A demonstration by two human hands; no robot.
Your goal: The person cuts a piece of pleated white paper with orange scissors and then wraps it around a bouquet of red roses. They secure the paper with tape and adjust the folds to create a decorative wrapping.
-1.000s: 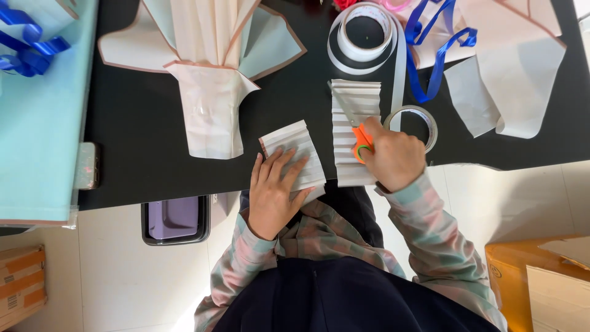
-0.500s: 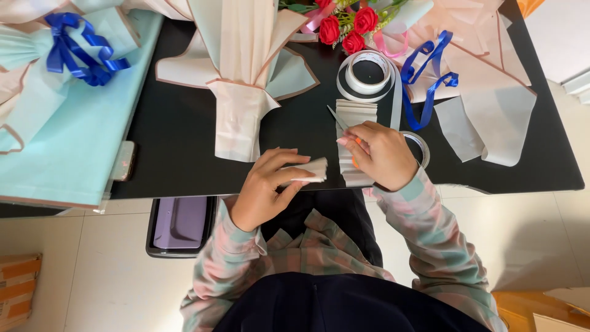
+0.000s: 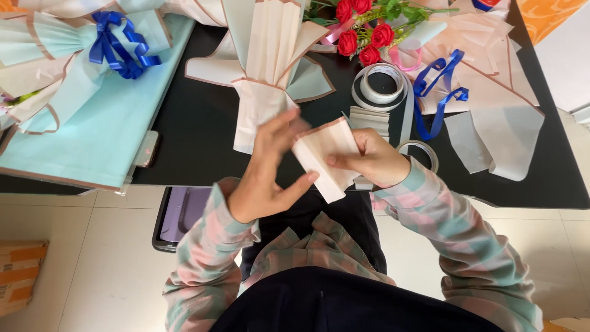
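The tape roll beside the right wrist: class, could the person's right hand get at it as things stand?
Probably not at once: the tape roll lies uncovered on the black table by the wrist, but the right hand is gripping the folded pleated paper with the left hand.

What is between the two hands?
In the head view, a folded, pleated piece of pale pink paper lies between the left hand and the right hand; both hands hold it above the black table.
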